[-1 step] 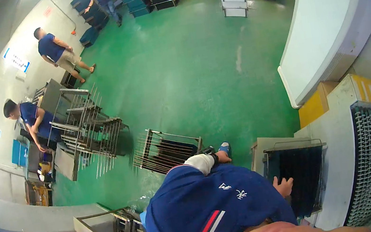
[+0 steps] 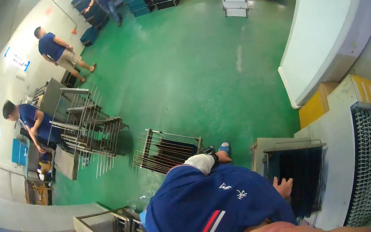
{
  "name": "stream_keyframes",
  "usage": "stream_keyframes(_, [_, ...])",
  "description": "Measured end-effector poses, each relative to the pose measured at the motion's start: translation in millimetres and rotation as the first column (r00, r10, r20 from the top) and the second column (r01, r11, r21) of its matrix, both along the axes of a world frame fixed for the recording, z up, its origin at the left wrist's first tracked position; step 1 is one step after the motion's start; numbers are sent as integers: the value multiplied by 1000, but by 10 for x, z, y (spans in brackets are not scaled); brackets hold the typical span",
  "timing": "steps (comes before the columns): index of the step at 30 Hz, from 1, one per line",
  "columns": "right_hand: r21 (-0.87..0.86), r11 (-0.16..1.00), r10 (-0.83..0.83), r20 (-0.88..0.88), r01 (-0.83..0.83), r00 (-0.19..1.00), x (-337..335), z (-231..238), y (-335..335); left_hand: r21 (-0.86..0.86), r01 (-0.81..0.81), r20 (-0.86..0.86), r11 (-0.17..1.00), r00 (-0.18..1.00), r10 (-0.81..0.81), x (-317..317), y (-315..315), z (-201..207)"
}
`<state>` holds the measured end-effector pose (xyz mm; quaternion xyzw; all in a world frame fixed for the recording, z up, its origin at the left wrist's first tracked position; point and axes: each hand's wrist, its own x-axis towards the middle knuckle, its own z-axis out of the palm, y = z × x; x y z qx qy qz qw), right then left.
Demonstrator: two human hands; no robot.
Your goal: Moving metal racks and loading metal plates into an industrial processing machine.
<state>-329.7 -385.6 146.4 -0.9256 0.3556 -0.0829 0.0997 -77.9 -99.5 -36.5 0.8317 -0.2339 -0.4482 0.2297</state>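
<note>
My right hand [image 2: 284, 186] reaches out past the blue shirt at the lower right. Its fingers are apart and lie against the near left side of a stack of dark, thin panels [image 2: 300, 178], with nothing visibly lifted in them. A metal-framed rack [image 2: 291, 149] surrounds the panels. I cannot make out my left hand; the body in the blue shirt [image 2: 207, 199] covers much of the lower middle. Beyond the shirt are a white cuff with a black band [image 2: 201, 163] and a foot in a blue slipper [image 2: 225, 148].
On the green floor ahead lies a metal rack with rods [image 2: 166, 150]. Left of it stands a larger rodded rack [image 2: 94, 129], with a co-worker [image 2: 35, 119] behind. Two more people stand farther back. A tall white cabinet [image 2: 321, 28] and cartons [image 2: 320, 100] line the right.
The co-worker at the left has shifted the head and hand slightly. My right hand stays in the same place on the dark panels.
</note>
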Motion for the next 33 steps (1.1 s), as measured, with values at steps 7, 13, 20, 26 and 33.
stream_keyframes(7, [-18,999,-31,-42,30,999,13,8,23,37,-21,2,999,1000,21,-8,-8,-46])
stream_keyframes(13, [2,999,-48,-71,49,996,1,-41,-1,41,-39,17,998,999,38,-37,6,-34])
stream_keyframes(20, [9,999,-35,-72,36,997,-9,-51,-7,14,-9,-5,1000,1000,9,-16,10,-83])
stream_keyframes(26, [38,999,23,-65,-20,998,-23,-66,-55,40,35,51,999,998,-37,6,17,-118])
stream_keyframes(33, [70,997,0,-120,8,993,-17,-50,-58,76,25,31,997,999,-27,6,17,-112])
